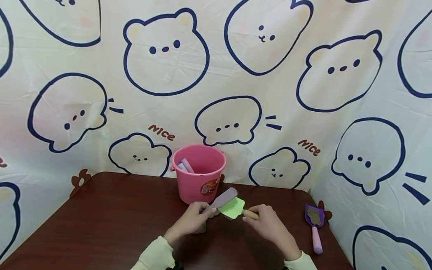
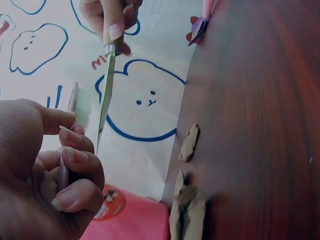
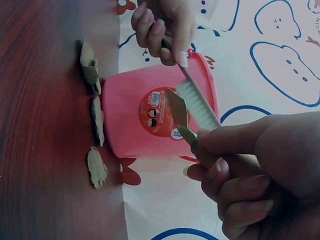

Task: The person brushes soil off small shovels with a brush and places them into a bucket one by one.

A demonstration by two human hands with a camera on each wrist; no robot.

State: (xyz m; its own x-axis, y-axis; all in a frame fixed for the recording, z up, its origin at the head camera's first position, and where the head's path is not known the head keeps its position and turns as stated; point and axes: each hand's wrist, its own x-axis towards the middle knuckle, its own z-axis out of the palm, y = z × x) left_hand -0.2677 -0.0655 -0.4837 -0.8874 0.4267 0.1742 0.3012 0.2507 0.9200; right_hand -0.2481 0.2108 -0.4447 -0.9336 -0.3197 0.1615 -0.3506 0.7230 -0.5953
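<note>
Left hand [image 1: 192,217] curled tight on brush [image 1: 225,197], right hand [image 1: 268,222] on green shovel [image 1: 233,208] by wooden handle [image 1: 251,214] at right; both likely light, bristles [image 3: 198,104] soft, so hold handles.

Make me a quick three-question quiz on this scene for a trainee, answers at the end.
1. Which hand holds the brush?
2. True or false: in the head view, the purple shovel lies on the table, right of the bucket.
3. What does the right hand hold? A) the bucket; B) the purple shovel; C) the green scraper.

Key:
1. The left hand.
2. True.
3. C.
</note>
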